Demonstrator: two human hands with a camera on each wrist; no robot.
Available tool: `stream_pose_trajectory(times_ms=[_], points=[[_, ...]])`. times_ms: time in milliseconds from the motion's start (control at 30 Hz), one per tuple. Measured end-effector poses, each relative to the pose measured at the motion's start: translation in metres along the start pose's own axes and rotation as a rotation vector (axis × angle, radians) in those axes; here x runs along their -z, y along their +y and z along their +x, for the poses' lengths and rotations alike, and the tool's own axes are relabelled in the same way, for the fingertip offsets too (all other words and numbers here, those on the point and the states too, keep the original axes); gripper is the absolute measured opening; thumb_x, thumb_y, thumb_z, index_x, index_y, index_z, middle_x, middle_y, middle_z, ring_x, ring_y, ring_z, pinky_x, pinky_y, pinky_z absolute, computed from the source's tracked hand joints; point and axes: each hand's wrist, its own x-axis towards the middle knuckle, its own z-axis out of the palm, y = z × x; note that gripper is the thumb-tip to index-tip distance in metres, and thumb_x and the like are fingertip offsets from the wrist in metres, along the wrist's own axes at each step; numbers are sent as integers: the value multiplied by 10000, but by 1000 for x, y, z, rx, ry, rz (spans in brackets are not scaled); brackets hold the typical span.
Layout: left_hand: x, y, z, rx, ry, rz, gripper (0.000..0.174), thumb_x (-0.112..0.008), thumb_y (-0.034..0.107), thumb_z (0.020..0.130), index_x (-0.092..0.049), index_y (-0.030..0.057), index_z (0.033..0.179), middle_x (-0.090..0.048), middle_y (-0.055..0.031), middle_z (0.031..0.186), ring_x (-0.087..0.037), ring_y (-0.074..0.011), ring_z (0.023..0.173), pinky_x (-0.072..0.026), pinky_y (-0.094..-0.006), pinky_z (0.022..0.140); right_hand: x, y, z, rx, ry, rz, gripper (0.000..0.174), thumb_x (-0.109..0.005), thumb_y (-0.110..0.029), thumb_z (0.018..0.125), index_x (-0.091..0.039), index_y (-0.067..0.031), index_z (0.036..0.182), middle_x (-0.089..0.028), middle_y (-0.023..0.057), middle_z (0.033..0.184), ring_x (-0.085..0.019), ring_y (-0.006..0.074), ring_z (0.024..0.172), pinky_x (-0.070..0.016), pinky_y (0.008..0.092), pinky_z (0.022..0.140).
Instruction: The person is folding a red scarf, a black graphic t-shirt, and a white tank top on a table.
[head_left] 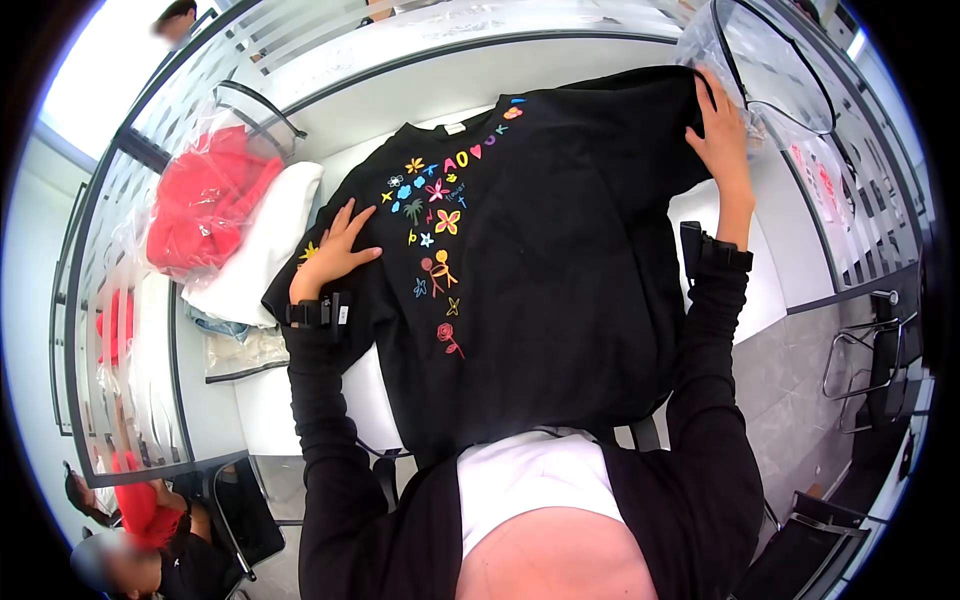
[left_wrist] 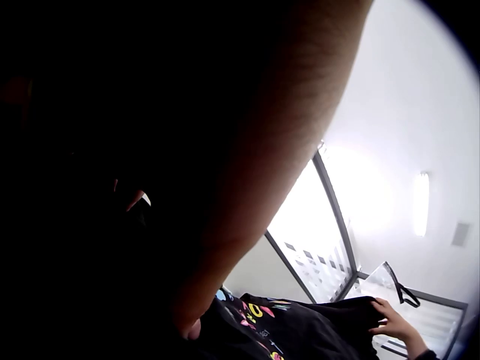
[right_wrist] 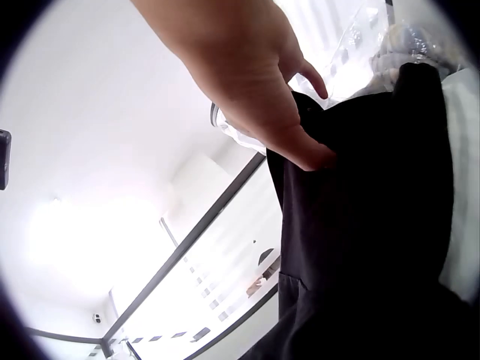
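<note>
A black sweatshirt (head_left: 570, 230) with colourful flower, heart and figure drawings on one side lies spread over the white table, its neckline towards the back. My left hand (head_left: 335, 256) rests flat with fingers spread on its left sleeve and shoulder area. At the far right, my right hand (head_left: 722, 135) grips the edge of the other sleeve. The right wrist view shows the thumb of the right hand (right_wrist: 259, 90) on the near face of the raised black sleeve (right_wrist: 367, 180), other fingers partly hidden behind. The left wrist view is mostly dark, with the forearm across it.
Red clothing (head_left: 205, 205) in clear plastic and a folded white garment (head_left: 265, 245) are stacked at the left. A clear bag with black handles (head_left: 775, 65) stands at the back right. Glass partitions (head_left: 130, 300) border the table (head_left: 275, 405); seated people are at lower left.
</note>
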Motion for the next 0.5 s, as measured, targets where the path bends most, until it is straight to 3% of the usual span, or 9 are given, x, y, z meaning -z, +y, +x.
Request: stream_pose_trajectory(times_ms=[100, 200, 233, 333, 367, 467, 500], points=[[0, 0, -1, -1, 1, -11, 715, -629, 379, 768, -273, 246, 1374, -89, -133, 1465, -89, -298, 1354, -145, -547, 1036, -5, 3, -1, -43, -51, 89, 748, -583, 66, 643, -334, -111, 1327, -349, 68, 1345, -411, 338, 1157, -386, 366, 936], [-1, 0, -1, -1, -1, -16, 714, -629, 385, 768, -275, 244, 1373, -86, -131, 1466, -86, -298, 1355, -147, -552, 1034, -13, 8, -4, -135, -28, 111, 705, -528, 103, 647, -375, -101, 1305, -377, 106, 1328, -417, 339, 1156, -399, 373, 919], [-1, -1, 0, 1, -1, -14, 714, -629, 387, 768, -276, 244, 1372, -85, -130, 1466, -86, -298, 1354, -149, -554, 1032, -16, 14, -3, -148, 3, 98, 606, -527, 63, 672, -453, -94, 1253, -469, 158, 1234, -487, 332, 1076, -422, 379, 878], [-1, -2, 1, 2, 0, -9, 713, -628, 393, 767, -279, 243, 1371, -83, -128, 1467, -86, -298, 1354, -153, -559, 1028, -8, 25, 1, -345, -212, 133, 472, -546, -6, 701, -539, -86, 1166, -533, 164, 1148, -549, 332, 962, -441, 384, 834], [-1, -3, 1, 0, -2, -7, 713, -628, 395, 767, -280, 242, 1370, -83, -128, 1467, -86, -298, 1355, -155, -560, 1027, -7, 27, -1, -309, -106, 163, 392, -581, -73, 715, -586, -91, 1106, -571, 154, 1065, -588, 310, 859, -464, 354, 779], [-1, 0, 0, 22, -4, 9, 715, -629, 398, 765, -279, 246, 1370, -81, -125, 1468, -83, -294, 1356, -151, -558, 1028, 2, 22, 1, -332, 19, 505, 419, -595, -90, 722, -563, -85, 1139, -561, 149, 1064, -592, 286, 851, -469, 310, 761], [-1, -1, 1, 19, -3, 11, 715, -628, 402, 765, -279, 249, 1370, -82, -124, 1468, -81, -291, 1357, -149, -557, 1029, 0, 23, 1, -175, 53, 450, 499, -635, -126, 725, -509, -80, 1205, -520, 138, 1122, -581, 267, 882, -467, 285, 761]])
